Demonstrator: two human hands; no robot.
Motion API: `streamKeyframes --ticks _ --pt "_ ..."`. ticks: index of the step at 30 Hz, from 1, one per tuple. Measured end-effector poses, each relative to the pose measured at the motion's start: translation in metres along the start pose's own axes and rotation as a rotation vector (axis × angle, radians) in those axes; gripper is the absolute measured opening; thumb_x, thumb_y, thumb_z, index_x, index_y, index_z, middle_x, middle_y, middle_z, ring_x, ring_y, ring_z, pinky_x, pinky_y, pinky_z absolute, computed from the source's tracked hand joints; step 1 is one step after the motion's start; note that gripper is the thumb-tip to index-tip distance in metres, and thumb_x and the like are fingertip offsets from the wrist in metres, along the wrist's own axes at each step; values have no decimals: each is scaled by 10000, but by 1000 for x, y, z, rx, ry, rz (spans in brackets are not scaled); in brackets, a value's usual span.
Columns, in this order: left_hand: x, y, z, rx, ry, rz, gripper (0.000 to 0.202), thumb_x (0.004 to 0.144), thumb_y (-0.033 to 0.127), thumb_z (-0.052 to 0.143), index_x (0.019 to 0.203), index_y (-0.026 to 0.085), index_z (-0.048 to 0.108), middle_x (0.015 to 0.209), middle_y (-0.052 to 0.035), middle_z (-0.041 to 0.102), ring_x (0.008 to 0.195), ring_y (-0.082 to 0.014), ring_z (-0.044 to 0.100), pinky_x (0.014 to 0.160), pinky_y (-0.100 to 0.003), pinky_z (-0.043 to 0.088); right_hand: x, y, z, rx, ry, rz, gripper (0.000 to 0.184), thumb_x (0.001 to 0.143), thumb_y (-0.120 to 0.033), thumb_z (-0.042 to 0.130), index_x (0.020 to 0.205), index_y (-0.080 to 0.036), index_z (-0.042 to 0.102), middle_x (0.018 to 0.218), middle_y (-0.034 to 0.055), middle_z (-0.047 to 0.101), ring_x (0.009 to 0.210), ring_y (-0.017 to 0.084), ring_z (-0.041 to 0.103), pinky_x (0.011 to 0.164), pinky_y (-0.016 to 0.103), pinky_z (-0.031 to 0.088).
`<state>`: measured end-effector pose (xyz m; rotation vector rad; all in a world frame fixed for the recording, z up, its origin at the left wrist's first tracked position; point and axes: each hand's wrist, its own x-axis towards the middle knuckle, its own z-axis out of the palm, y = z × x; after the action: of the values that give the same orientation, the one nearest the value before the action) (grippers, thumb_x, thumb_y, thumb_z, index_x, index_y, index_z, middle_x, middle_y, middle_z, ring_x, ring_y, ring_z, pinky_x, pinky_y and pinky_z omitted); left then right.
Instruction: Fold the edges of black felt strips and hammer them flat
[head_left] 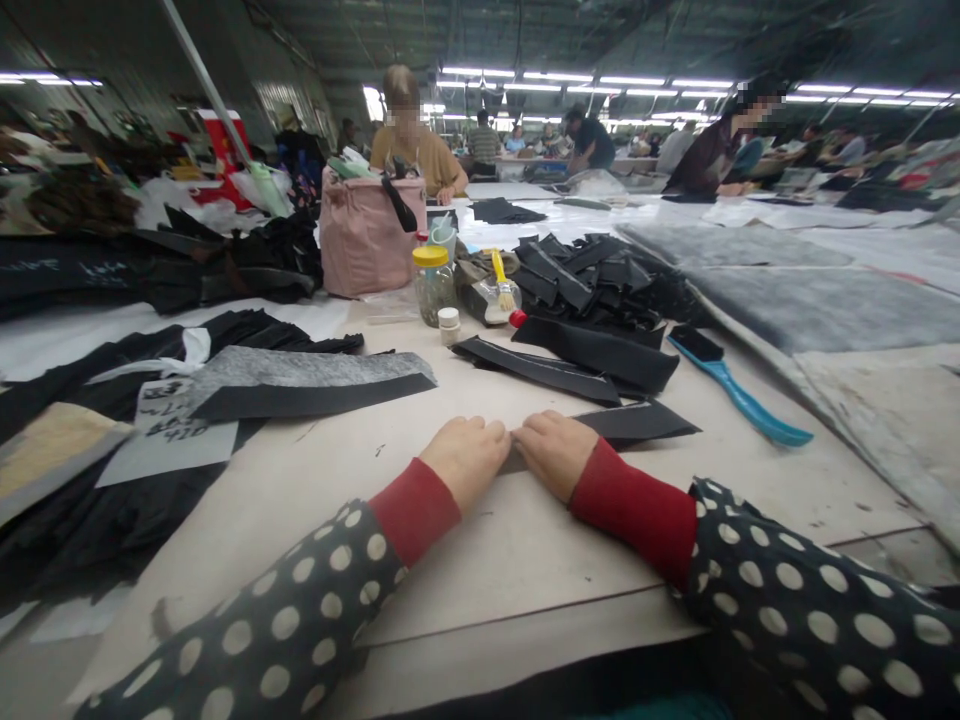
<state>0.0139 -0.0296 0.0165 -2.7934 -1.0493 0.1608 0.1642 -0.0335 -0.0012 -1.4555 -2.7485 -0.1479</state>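
Observation:
My left hand (466,457) and my right hand (556,452) rest side by side on the table (337,470), knuckles up and fingers curled. Both press on the near end of a flat black fabric strip (637,423) that runs off to the right. The fingertips are tucked under, so how they grip the strip is hidden. More black strips (547,370) lie just beyond, with a heap of black pieces (600,275) behind them. Both arms wear polka-dot sleeves with red cuffs.
A blue brush (739,395) lies to the right. A yellow-lidded jar (433,285), a small white pot (449,325), a glue brush (502,285) and a pink bag (367,235) stand further back. Grey and black fabric (300,380) lies left. Other people work at far tables.

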Motion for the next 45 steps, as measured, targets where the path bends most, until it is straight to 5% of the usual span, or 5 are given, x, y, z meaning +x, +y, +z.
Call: streamKeyframes --ticks 9,14,23,28,45 --pt "4 -8 1 -59 48 -79 233 832 210 371 881 182 597 835 -60 566 758 -191 532 632 -309 408 -24 66 -11 323 163 -104 441 787 -391 470 1107 -93 535 1137 134 539 1032 200 493 896 319 384" --pt "5 -18 4 -172 109 -111 404 884 387 263 886 199 620 867 -59 584 835 -179 525 756 -311 401 -46 96 -15 233 -30 13 471 750 -316 492 1157 -80 509 1143 137 542 1031 223 504 893 333 391" --pt "33 9 -3 -228 159 -150 352 794 350 449 1098 185 511 1024 -65 580 946 -212 523 797 -316 419 -11 85 -22 266 -273 133 320 771 -235 429 1014 -182 630 926 44 643 833 173 577 762 250 419" --pt "45 4 6 -213 87 -190 303 740 104 422 982 207 572 949 -41 588 899 -178 539 761 -279 427 -6 80 -18 271 -214 82 334 701 -180 489 1002 -184 635 933 39 624 832 156 561 743 222 417" --pt "42 4 17 -104 179 -48 198 755 92 421 891 183 530 902 -34 526 843 -176 476 729 -285 429 -13 68 -4 171 -80 -31 317 642 -75 477 930 -128 597 900 78 568 855 186 506 788 281 384"
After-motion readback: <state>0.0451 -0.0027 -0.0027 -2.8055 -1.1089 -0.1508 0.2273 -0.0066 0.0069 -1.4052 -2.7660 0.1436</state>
